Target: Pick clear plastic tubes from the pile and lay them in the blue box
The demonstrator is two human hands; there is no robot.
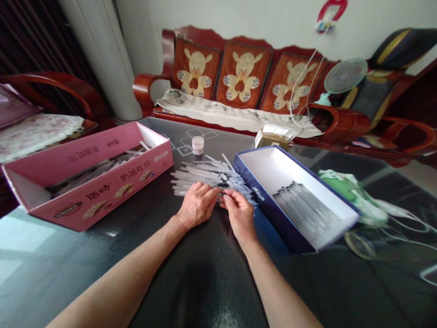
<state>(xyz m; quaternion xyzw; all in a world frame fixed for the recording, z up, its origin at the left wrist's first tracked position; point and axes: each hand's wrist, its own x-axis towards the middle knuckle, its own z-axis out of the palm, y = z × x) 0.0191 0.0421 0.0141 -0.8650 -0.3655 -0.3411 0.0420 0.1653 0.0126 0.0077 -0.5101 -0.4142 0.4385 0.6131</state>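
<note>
A loose pile of thin, whitish translucent plastic tubes (194, 173), some with dark ends, lies on the dark tabletop. At its front edge my left hand (198, 206) and my right hand (239, 214) meet, fingertips almost touching. Both are closed in a pinch around something small and dark that the fingers mostly hide. Right of the pile stands a dark blue box (269, 207) with a white inside, where a row of similar tubes (303, 205) lies side by side, dark tips toward the far end. A pink box (116, 187) on the left holds more long, thin pieces.
A small white jar (197, 146) stands behind the pile. Beyond the blue box sits a tan box (273, 136); to its right lie a green-and-white plastic bag (351, 191) and white cords. A wooden sofa (146, 91) with cushions stands behind the table, near a fan (345, 76).
</note>
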